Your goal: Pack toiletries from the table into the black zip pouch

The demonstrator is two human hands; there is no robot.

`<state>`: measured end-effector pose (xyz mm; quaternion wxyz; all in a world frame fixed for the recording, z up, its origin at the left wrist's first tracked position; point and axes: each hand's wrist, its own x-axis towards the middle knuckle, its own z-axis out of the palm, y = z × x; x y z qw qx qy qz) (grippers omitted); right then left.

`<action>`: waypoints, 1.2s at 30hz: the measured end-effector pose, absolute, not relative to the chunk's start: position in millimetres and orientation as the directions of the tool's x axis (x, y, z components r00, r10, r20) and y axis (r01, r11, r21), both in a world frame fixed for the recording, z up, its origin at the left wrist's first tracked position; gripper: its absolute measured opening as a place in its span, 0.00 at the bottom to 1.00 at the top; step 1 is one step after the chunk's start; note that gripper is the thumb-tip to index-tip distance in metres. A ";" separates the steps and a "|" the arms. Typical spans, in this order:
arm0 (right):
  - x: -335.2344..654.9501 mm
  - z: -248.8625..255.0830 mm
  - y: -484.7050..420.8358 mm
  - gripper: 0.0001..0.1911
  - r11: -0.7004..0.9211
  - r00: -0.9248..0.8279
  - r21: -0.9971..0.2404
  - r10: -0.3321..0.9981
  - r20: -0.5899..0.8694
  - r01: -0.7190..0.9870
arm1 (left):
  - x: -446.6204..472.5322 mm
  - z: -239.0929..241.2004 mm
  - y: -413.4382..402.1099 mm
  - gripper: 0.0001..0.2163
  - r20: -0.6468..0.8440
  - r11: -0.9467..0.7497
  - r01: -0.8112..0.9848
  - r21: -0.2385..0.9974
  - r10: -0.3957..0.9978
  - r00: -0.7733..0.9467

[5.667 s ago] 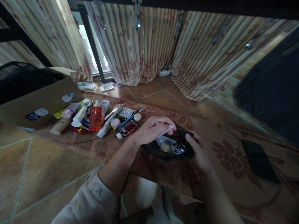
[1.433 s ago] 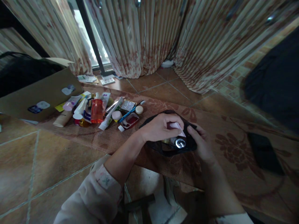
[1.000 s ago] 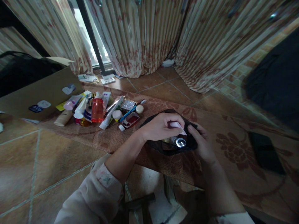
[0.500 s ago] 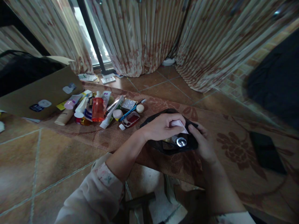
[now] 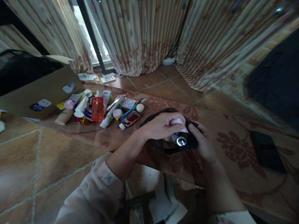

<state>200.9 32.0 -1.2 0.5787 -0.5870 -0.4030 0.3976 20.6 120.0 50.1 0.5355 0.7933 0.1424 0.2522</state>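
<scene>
A black pouch (image 5: 168, 151) lies open on the brown patterned cloth. My left hand (image 5: 161, 126) reaches over its mouth, thumb and fingers pinching a small white piece (image 5: 179, 123) with a pointed corner; its kind I cannot make out. Under those fingers, a container with a shiny silver end (image 5: 181, 141) shows inside the pouch, among other contents too dark to name. My right hand (image 5: 202, 140) grips the pouch's right rim, thumb over the edge. To the left lie toiletries, with a red-filled clear bottle (image 5: 130, 119) and a small white-lidded jar (image 5: 140, 108) nearest.
Farther left are an orange bottle (image 5: 97, 109), several tubes, and a cardboard box (image 5: 53, 93) holding something black. A dark phone-like slab (image 5: 267, 152) lies on the cloth at right. Curtains (image 5: 144, 37) hang beyond the tiled floor (image 5: 161, 85).
Almost nothing differs. My left hand keeps its pinch on the white piece with a very slight shift of the fingers, and my right hand stays on the rim.
</scene>
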 end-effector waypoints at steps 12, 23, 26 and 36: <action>201.7 -2.0 31.9 0.12 0.006 0.371 -1.000 0.929 0.008 0.006 | 21.3 50.1 120.4 0.12 0.262 -0.412 -0.036 0.910 0.507 0.821; 203.0 -5.3 32.4 0.12 0.023 0.354 -0.999 0.935 0.034 0.035 | 21.4 52.5 120.0 0.16 0.233 -0.400 -0.012 0.916 0.508 0.830; 202.7 -4.7 32.1 0.12 0.023 0.353 -0.999 0.935 0.037 0.045 | 21.3 51.8 120.2 0.16 0.238 -0.396 -0.022 0.918 0.506 0.829; 201.7 -2.7 32.1 0.11 0.036 0.362 -0.999 0.931 0.040 0.018 | 20.8 54.2 118.3 0.18 0.196 -0.367 0.015 0.930 0.530 0.825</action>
